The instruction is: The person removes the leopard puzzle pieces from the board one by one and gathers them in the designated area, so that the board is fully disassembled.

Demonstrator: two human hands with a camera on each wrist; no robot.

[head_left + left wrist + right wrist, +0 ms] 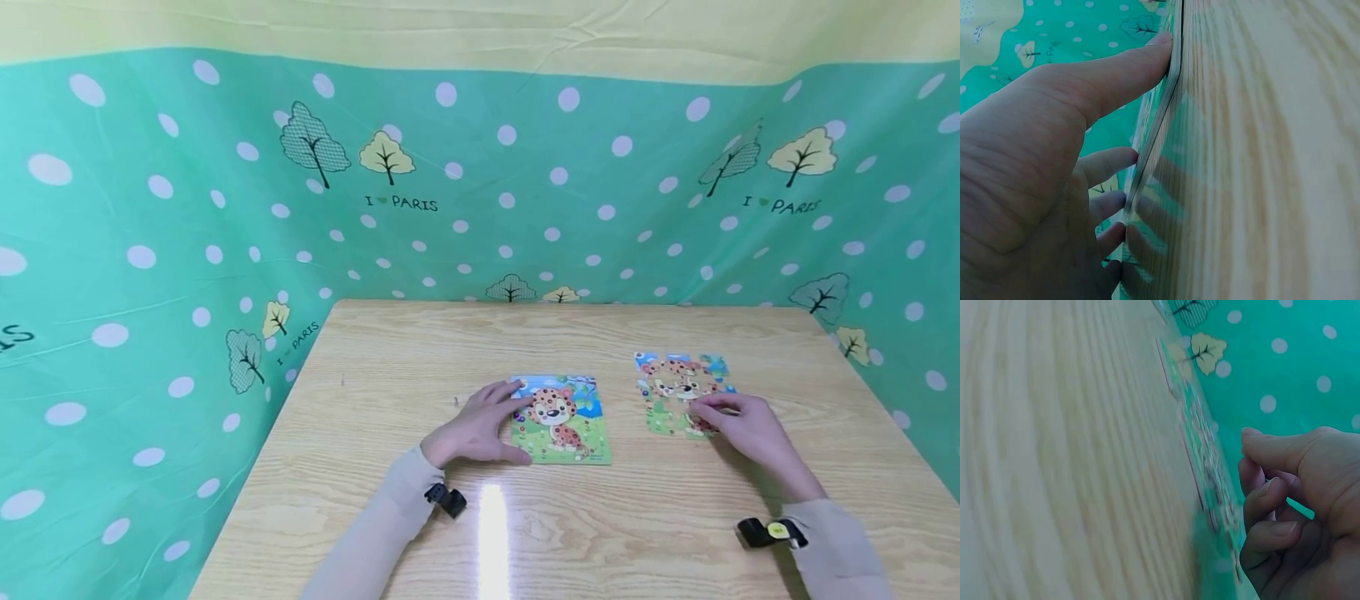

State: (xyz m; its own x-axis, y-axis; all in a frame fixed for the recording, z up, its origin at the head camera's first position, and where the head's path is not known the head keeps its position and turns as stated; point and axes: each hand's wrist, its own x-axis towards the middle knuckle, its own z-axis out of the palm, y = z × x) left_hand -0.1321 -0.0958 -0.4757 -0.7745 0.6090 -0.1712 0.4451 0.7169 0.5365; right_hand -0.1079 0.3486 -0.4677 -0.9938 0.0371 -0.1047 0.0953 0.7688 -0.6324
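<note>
In the head view, a square puzzle board (592, 442) with a cartoon leopard picture lies flat on the table. My left hand (483, 423) spreads around its left side, the thumb by the lower left corner and fingers touching the left edge and surface. The left wrist view shows the board's thin edge (1159, 122) against the thumb. To the right, loose jigsaw pieces (660, 419) form a similar leopard picture with gaps between them. My right hand (750, 425) is over their lower right part, thumb and fingertips close together. No piece is visible between these fingertips (1251, 434) in the right wrist view.
The wooden table (360, 400) extends around both pictures, with a bright light reflection near the front. A green polka-dot cloth (525, 242) with printed trees stands behind and at both sides. Black straps with small devices (448, 498) are on both wrists.
</note>
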